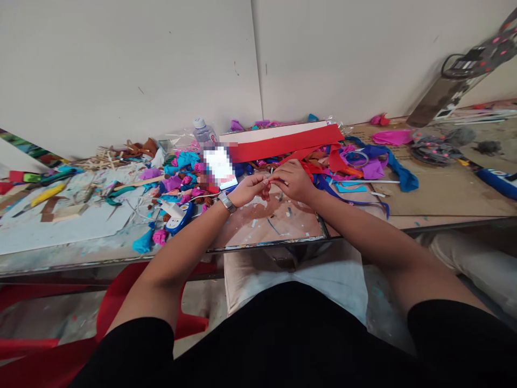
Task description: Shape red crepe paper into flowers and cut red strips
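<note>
Pinched narrow, the left hand and right hand meet on what seems a small red fabric scrap between them. A long, flat red cloth strip lies crosswise beyond, nearer the right hand.

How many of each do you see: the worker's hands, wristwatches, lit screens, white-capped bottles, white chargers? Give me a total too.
Hands: 2 (left hand, right hand)
Wristwatch: 1
Lit screen: 1
White-capped bottle: 1
White charger: 1
Total: 6
</note>
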Demonstrator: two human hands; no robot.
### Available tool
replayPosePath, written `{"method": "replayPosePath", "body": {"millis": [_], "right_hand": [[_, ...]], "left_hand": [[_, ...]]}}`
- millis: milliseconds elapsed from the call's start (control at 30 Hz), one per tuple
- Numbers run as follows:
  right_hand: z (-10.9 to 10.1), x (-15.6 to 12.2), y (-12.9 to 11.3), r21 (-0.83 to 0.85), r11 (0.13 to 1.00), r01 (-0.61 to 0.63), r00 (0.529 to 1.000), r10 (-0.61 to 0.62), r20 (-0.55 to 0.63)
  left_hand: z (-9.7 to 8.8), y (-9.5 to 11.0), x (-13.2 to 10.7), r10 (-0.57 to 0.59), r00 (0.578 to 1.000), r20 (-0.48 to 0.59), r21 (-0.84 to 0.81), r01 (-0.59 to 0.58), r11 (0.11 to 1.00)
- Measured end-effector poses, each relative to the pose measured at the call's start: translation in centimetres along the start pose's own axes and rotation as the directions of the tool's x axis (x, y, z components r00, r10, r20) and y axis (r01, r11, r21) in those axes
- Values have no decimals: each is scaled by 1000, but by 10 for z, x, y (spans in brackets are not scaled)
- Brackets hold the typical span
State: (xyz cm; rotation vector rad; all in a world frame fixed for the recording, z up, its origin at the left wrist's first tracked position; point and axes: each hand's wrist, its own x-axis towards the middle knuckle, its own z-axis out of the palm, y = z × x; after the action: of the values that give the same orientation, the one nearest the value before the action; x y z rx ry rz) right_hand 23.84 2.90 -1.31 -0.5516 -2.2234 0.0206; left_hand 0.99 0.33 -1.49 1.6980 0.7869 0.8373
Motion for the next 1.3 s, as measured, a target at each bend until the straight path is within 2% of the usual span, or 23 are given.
{"method": "replayPosePath", "body": {"millis": [100,200,267,333,433,533,700,767,800,867,1000,1067,1100,1167,1233,1300], "right_hand": [[0,0,1,-7,1000,-30,999,31,11],[2,0,0,-7,997,-79,997,79,10],[5,-1,0,18,994,-112,994,112,2],[8,-2,-1,49,990,-132,991,132,-5],[10,-2,-2,74,985,-155,988,155,1],[9,-2,-3,84,982,-171,985,171,7],[7,-2,-3,52,989,-137,991,137,-5],[6,-2,-2,36,991,-131,991,132,-4],[6,-2,-2,33,991,-131,991,131,-4],[6,-1,-2,40,991,-131,991,131,-3],[5,0,-4,102,983,-153,988,154,2],[5,0,-4,132,977,-165,986,167,-3],[5,0,-5,138,977,-166,986,168,-7],[5,0,-4,132,979,-156,987,159,-17],[5,-1,-4,106,985,-138,990,141,-22],[4,-1,-3,71,991,-112,993,113,-20]], "left_hand": [[1,2,-2,105,991,-88,222,-83,971],[1,4,-5,278,948,-157,548,-151,823],[-1,3,-6,385,915,-122,717,-187,671],[-5,0,-6,442,895,-61,815,-211,540],[-8,-2,-5,455,890,-22,877,-201,437],[-6,0,-6,446,894,-39,867,-192,460],[3,5,-7,323,936,-139,624,-170,763],[4,5,-7,295,943,-151,562,-163,811],[3,4,-7,309,939,-154,578,-168,798],[1,4,-6,379,916,-135,683,-191,705],[-5,10,-8,483,875,15,879,-242,411],[-6,13,-8,484,874,40,897,-245,368],[-5,14,-9,480,877,26,891,-238,387],[-3,14,-8,447,893,-46,835,-211,508],[0,12,-7,360,923,-136,682,-176,710],[3,9,-4,215,961,-172,422,-126,898]]}}
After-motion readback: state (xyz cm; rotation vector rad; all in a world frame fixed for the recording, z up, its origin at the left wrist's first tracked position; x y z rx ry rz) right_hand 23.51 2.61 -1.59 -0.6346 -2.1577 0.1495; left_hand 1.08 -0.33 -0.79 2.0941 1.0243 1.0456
